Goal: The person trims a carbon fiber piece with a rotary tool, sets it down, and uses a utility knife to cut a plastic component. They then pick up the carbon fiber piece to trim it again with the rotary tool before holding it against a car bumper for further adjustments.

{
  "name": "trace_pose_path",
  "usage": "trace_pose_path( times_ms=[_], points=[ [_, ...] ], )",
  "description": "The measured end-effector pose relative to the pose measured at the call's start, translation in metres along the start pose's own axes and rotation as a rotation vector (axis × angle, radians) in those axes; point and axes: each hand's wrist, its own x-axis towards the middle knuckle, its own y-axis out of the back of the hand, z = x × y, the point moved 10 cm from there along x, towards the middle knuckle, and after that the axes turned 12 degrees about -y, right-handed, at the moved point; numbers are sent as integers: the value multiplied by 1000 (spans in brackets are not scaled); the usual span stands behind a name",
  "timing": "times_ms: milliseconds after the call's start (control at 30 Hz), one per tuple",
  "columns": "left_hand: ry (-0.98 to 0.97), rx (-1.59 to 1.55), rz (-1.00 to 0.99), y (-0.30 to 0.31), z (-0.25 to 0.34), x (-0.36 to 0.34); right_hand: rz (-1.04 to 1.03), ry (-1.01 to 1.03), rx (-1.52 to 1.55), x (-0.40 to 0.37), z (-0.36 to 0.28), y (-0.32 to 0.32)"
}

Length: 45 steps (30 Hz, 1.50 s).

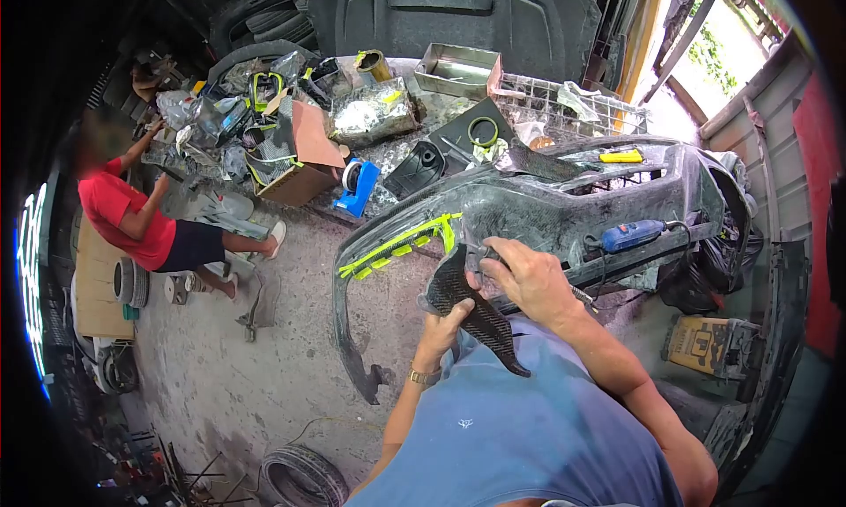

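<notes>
My left hand [442, 331], with a watch at the wrist, grips the lower edge of a dark, woven-textured curved piece [476, 313] in front of my body. Close to the upper end of that piece, my right hand [533, 282] has its fingers bent around something small and greyish that I cannot make out. Behind both hands lies a large dark bumper-like part [546, 207], with yellow-green tape [397, 247] along its left section. A blue power tool [633, 235] and a yellow cutter [621, 156] rest on it.
A cluttered table holds a cardboard box [295, 185], a blue tape dispenser [357, 190], a metal tray [458, 71] and a tape roll [482, 132]. Another person in a red shirt [123, 207] stands at left. A tyre [304, 476] lies on the floor; black bags [696, 282] are at right.
</notes>
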Motion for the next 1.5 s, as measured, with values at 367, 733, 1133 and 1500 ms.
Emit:
trace_pose_path(
  times_ms=[367,733,1133,1500],
  points=[
    [-10,-19,-24,1,5,3,45,48,-9,-3,-4,-2],
    [-23,37,-18,7,4,6,46,63,6,1,-3,-3],
    [-21,16,-38,1,8,7,53,22,36,3,-1,-2],
    [-17,73,-17,0,13,7,74,-20,68,6,1,6]
  ],
)
